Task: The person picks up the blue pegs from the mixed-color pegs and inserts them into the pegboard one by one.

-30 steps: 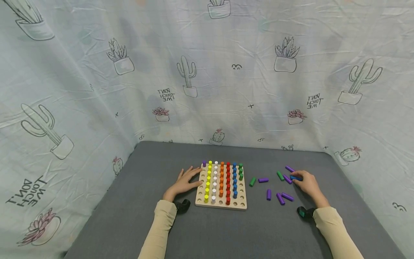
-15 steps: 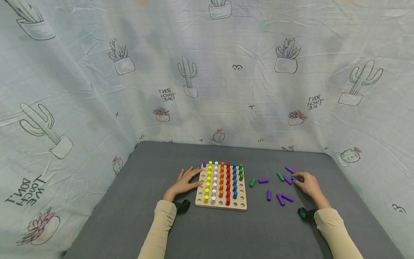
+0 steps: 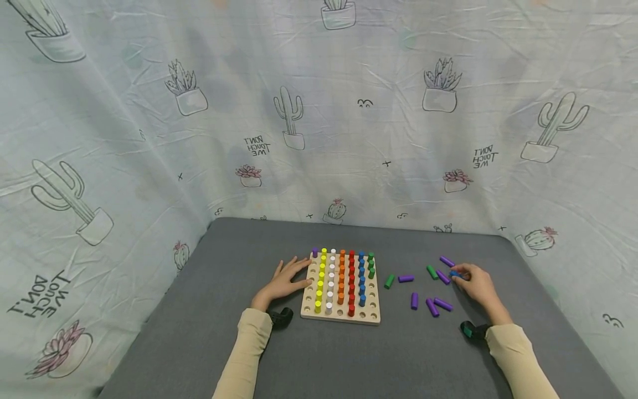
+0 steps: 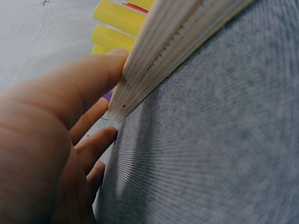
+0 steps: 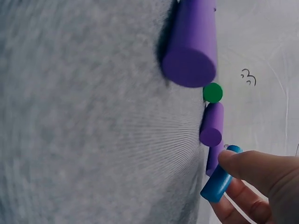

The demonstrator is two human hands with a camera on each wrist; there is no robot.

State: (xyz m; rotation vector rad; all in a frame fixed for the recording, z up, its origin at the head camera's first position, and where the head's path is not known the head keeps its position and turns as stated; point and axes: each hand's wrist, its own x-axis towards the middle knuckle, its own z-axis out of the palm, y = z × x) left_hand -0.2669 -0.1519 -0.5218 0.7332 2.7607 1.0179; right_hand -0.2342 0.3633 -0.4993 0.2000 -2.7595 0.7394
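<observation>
A wooden pegboard (image 3: 341,317) stands in the middle of the table, bearing columns of yellow, white, orange, red, blue and green pegs, with one purple peg (image 3: 315,252) at its far left corner. My left hand (image 3: 284,281) rests along the board's left edge, fingers spread, the thumb touching the wooden side in the left wrist view. Off to the right, my right hand (image 3: 474,283) pinches a blue peg (image 5: 217,180) between thumb and fingers. Just left of those fingers lies a purple peg (image 3: 443,276) on the cloth.
Several purple pegs (image 3: 432,306) and two green pegs (image 3: 389,281) lie scattered between the board and my right hand. Grey cloth (image 3: 399,360) covers the table. A cactus-print curtain (image 3: 319,138) hangs behind it and along the sides.
The blue peg has turned in my right fingers, and less of it shows in the head view. My right hand has shifted very slightly rightward; my left hand has stayed at the board.
</observation>
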